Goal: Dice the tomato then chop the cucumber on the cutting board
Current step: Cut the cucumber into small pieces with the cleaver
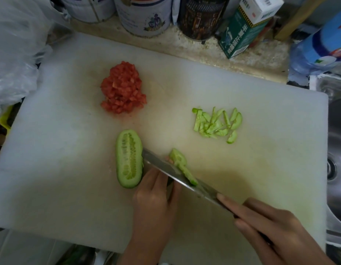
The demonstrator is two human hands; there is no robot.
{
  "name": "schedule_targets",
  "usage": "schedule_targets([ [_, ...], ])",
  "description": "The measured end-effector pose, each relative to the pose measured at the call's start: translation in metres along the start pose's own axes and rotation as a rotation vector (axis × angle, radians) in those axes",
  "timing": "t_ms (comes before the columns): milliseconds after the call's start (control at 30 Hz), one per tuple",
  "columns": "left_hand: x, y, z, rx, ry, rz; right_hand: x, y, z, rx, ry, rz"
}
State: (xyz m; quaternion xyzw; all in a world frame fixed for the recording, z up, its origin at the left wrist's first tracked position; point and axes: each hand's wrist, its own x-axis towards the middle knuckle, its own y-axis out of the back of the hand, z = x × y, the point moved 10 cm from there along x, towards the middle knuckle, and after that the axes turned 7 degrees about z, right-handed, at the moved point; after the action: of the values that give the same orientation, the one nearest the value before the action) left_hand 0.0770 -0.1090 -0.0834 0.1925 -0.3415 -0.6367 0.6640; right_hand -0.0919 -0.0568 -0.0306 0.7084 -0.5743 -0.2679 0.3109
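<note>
On the white cutting board lies a heap of diced tomato at the back left. A cucumber half lies cut side up near the front. A pile of cut cucumber strips sits to the right. My right hand grips the handle of a knife, index finger stretched along the blade's spine. Cucumber slices cling to the blade's flat. My left hand has its fingers curled over a cucumber piece beneath the blade; that piece is mostly hidden.
Tins, a dark jar and a green carton stand along the back of the counter. A plastic bag lies at the left. A steel sink and a blue bottle are at the right.
</note>
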Motion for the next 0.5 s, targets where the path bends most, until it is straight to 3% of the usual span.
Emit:
schedule_targets([
  [500,0.006,0.0062,-0.0058,-0.007,0.013,0.027,-0.0124,-0.0042,0.0032,-0.059,-0.046,0.0],
])
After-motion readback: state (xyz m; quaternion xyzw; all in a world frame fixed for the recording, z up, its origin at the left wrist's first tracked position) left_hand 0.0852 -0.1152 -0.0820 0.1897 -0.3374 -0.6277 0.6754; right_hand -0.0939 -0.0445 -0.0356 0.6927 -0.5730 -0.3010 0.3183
